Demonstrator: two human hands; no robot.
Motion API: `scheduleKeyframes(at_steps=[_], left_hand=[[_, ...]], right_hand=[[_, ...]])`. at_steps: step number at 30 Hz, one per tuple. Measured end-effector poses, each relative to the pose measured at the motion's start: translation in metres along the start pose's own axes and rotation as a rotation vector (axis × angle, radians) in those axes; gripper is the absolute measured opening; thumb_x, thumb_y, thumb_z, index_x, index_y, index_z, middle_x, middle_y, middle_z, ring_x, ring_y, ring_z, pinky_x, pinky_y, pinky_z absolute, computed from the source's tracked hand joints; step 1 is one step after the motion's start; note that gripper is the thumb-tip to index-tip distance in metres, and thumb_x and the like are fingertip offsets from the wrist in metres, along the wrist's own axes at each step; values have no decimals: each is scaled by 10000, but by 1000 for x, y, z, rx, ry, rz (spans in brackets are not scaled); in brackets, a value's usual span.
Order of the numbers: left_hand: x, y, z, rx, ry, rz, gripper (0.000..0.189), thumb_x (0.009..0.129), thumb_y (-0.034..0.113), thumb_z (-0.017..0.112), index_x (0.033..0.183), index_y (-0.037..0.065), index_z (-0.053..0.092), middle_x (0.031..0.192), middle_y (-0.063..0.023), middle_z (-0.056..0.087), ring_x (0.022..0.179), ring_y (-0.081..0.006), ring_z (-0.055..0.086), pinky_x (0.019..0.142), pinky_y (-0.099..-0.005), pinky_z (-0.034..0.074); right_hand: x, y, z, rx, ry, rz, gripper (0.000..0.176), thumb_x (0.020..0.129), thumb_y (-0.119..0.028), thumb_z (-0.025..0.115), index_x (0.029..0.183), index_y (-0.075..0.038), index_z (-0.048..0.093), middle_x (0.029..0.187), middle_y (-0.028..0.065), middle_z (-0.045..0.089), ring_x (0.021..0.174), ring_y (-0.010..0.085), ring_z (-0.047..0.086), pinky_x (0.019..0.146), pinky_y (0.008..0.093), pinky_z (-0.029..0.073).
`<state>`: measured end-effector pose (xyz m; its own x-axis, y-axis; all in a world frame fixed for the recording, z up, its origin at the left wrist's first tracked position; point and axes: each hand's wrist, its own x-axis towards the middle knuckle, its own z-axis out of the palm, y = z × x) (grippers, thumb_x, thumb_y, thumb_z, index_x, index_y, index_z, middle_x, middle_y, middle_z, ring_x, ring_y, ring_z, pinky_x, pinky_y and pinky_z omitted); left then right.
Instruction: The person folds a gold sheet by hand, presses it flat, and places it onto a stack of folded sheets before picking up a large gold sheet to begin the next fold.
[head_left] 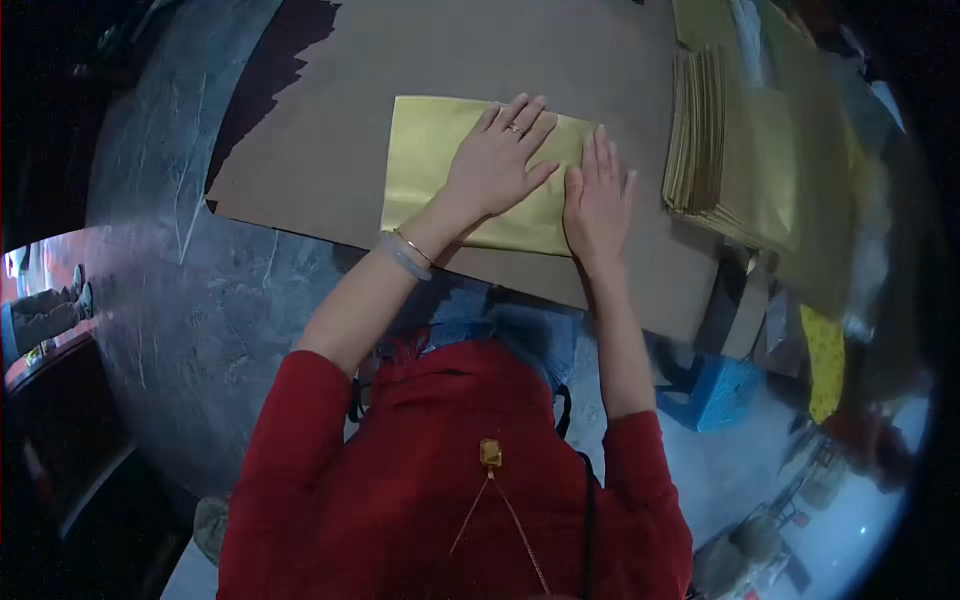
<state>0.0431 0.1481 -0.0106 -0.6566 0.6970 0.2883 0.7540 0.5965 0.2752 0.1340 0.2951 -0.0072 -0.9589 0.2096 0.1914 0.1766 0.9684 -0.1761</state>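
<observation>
A gold-coloured rectangular sheet, perhaps a folded paper or envelope [420,150], lies flat on the brown cardboard-topped table [400,50]. My left hand [500,165] rests palm down across its middle, fingers stretched toward the far edge and thumb out to the right. At the sheet's right edge lies my right hand [600,195], flat with its fingers pointing away from me. Neither hand grasps anything. A ring is on my left hand, and a bangle [405,258] circles that wrist.
A thick stack of gold folded pieces [695,130] stands on the table's right side. Below the right edge are a blue plastic basket or stool [725,390] and a yellow strip [823,365]. Grey floor [180,300] spreads to the left, with another person's legs [45,318] far left.
</observation>
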Motion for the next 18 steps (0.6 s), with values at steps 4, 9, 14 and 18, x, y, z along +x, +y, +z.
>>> scheduleKeyframes(at_steps=[4, 9, 14, 18], left_hand=[[3, -1, 0, -6, 29, -57, 644, 934, 488, 376, 1394, 39, 347, 1458, -135, 329, 1362, -290, 278, 1114, -430, 228], [-3, 18, 7, 184, 111, -202, 536, 944, 345, 405, 1357, 4, 394, 1446, -139, 352, 1359, -256, 296, 1109, -410, 232], [-19, 73, 10, 113, 39, -147, 469, 946, 285, 386, 1296, -18, 460, 1377, -171, 425, 1318, -287, 346, 1096, -415, 250], [-26, 67, 16, 39, 97, -206, 461, 945, 284, 378, 1310, 14, 460, 1383, -147, 421, 1300, -282, 361, 1084, -423, 260]], right_hand=[[2, -1, 1, -45, 18, -3, 487, 979, -328, 319, 1409, -102, 349, 1489, 51, 297, 1371, 249, 273, 1110, 516, 162], [0, 8, 12, -46, 26, -18, 497, 982, -350, 271, 1429, -136, 320, 1511, 21, 253, 1382, 233, 250, 1109, 533, 149], [-2, 14, 16, -68, 60, -74, 497, 977, -329, 275, 1438, -147, 306, 1520, 13, 232, 1394, 231, 223, 1117, 516, 142], [2, 9, 11, -32, 6, -4, 497, 978, -335, 269, 1438, -152, 304, 1521, 9, 228, 1397, 226, 214, 1121, 510, 135]])
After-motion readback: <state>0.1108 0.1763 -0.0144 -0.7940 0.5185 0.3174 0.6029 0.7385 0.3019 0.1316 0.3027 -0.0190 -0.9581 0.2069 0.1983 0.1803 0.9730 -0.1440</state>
